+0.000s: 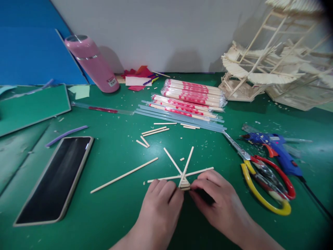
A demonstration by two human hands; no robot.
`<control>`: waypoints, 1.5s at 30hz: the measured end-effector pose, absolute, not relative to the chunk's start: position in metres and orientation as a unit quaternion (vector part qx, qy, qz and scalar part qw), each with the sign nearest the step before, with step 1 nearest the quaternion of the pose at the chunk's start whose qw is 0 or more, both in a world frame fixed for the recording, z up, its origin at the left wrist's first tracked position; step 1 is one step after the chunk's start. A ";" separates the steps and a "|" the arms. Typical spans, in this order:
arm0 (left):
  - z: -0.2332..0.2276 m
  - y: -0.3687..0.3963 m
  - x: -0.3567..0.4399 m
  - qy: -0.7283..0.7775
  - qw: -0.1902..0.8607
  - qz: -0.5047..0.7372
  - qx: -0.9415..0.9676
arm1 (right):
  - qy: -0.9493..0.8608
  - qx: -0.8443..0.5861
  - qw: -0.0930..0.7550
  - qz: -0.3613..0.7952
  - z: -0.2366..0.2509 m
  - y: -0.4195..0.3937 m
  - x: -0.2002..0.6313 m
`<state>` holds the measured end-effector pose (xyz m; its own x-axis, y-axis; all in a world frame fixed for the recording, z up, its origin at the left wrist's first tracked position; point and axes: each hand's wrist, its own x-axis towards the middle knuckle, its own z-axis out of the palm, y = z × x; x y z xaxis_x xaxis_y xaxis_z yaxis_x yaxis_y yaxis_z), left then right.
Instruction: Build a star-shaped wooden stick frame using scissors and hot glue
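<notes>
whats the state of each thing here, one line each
left hand: on the mat, fingertips at the stick fan
right hand: fingertips pinching the stick fan
stick fan: flat on the mat, sticks spread
phone: screen dark, lying flat
pink bottle: lid on, leaning
scissors: lying flat, blades shut
glue gun: on its side
chopstick packs: wrapped, stacked

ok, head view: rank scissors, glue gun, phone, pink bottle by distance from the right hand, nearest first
From the right hand:
1. Scissors, just to its right.
2. Glue gun, farther right, behind the scissors.
3. Phone, far left across the mat.
4. Pink bottle, back left by the wall.
</notes>
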<state>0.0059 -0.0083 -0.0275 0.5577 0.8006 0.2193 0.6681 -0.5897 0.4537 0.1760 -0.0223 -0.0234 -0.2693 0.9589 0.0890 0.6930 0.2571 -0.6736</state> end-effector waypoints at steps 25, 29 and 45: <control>-0.037 -0.015 0.002 0.370 0.121 0.192 0.901 | -0.759 -0.535 0.275 0.250 -0.027 -0.024 0.174; -0.037 -0.014 0.001 0.357 0.111 0.192 0.907 | -0.760 -0.534 0.273 0.251 -0.027 -0.025 0.173; -0.028 -0.011 0.003 0.449 0.168 0.235 0.845 | -0.757 -0.550 0.234 0.265 -0.023 -0.024 0.173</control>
